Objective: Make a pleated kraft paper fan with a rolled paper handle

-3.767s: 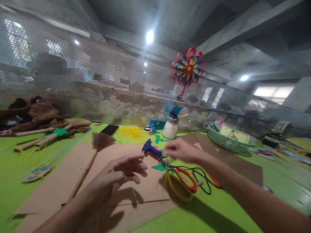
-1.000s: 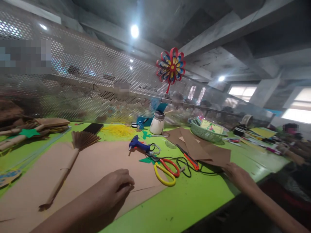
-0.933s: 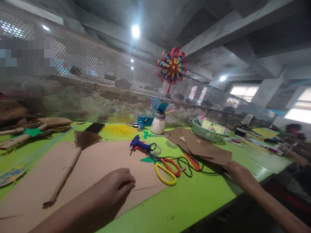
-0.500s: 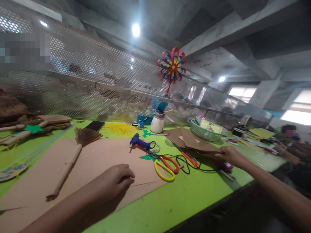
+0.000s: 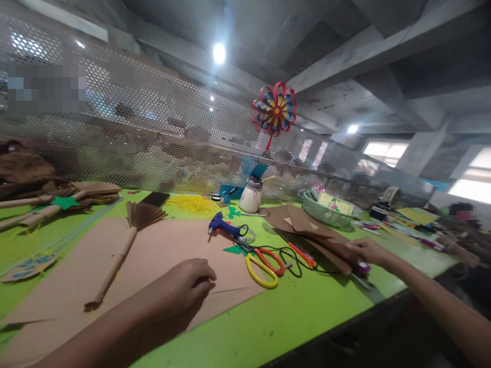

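Note:
My right hand point(image 5: 369, 251) pinches the near right corner of a dark brown paper sheet point(image 5: 322, 236) and holds that edge up off the green table. Under the raised edge a small purple item point(image 5: 362, 268) shows in part. My left hand point(image 5: 192, 282) rests with curled fingers on a large light brown paper sheet point(image 5: 164, 245); whether anything is in its fingers is hidden. Between the hands lie scissors point(image 5: 264, 266) with red and yellow handles, a blue glue gun point(image 5: 222, 225) and an orange-handled cutter point(image 5: 301, 254). A rolled paper stick with a pleated fan top point(image 5: 118, 255) lies to the left.
A white jar point(image 5: 251, 197) and a green basket point(image 5: 330, 214) stand at the back of the green table point(image 5: 245, 327). Yellow shreds point(image 5: 194, 205) and a black phone point(image 5: 155, 198) lie near the perforated panel point(image 5: 153, 133). People sit at the far right.
My right hand has gone from above the glue gun to the brown paper at the right and lifted its corner, uncovering the purple item. My left hand has lowered onto the light brown sheet.

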`<state>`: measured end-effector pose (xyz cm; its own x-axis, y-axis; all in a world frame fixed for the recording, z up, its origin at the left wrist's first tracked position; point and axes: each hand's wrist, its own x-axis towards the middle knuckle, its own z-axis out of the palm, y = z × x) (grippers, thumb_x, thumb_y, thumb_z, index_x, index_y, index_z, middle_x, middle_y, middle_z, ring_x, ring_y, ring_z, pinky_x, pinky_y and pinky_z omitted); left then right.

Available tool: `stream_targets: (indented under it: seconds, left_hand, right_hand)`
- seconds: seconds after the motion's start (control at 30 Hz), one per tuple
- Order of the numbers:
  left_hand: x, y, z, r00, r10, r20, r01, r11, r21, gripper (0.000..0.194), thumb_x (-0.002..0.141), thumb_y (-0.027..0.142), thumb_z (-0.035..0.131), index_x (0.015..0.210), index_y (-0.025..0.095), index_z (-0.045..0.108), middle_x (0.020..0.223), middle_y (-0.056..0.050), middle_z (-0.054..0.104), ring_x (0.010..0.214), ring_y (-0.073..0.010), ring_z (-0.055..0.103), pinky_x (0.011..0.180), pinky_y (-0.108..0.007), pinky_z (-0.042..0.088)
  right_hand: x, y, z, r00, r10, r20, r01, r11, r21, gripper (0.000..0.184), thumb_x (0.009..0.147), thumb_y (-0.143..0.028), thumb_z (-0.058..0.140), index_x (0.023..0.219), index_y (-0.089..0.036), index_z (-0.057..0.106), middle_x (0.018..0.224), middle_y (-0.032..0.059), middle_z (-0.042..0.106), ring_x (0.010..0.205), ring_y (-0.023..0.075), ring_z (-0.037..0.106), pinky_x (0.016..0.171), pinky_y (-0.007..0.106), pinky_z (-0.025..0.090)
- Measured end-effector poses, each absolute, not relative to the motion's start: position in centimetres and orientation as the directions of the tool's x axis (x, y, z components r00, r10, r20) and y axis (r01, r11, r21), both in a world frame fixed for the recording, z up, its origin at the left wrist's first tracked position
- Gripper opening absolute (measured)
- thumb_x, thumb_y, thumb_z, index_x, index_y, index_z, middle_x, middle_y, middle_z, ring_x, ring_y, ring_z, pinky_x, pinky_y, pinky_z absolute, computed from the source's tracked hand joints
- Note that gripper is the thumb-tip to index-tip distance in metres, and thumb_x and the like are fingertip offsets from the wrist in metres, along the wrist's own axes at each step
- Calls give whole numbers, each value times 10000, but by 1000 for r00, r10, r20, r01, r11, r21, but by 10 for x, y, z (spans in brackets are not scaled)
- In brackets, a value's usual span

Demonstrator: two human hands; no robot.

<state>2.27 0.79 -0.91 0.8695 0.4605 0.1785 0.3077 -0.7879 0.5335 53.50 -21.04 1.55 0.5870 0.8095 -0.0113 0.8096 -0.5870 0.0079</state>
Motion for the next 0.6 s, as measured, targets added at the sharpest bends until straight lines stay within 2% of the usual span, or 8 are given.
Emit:
stream_targets:
  seconds: [0.13,0.33,0.47,0.6]
  left_hand:
    - [21,8,-3,871,463,167,314,-785,534,293,851,267,410,871,188,692,903,-54,660,838,-186,579,755,-275,426]
    - [22,7,-3,879,451,157,306,-785,538,316,860,283,389,856,180,688,880,-58,650,825,-187,567,747,-282,420]
    - [23,6,-7,868,468,166,322,-784,530,288,861,283,411,858,182,680,889,-57,644,830,-190,561,752,-287,409]
    - [23,5,-7,868,467,171,318,-785,532,282,883,285,408,824,197,669,864,-46,622,811,-183,550,737,-281,399]
  right_hand:
    - [538,-208,20,590,803,85,803,-595,48,244,927,-354,564,1013,-139,641,982,23,663,825,187,655,719,341,555]
    - [536,-205,24,581,728,364,758,-647,84,197,937,-321,551,1026,-164,629,1094,65,635,929,186,625,816,388,522]
    - [527,-206,3,595,656,465,732,-681,23,182,923,-300,573,1005,-147,628,1061,60,637,935,195,622,822,406,517]
    - [519,-213,-31,648,581,492,712,-691,-123,253,905,-258,605,1135,-154,592,1113,64,634,960,203,632,822,404,531]
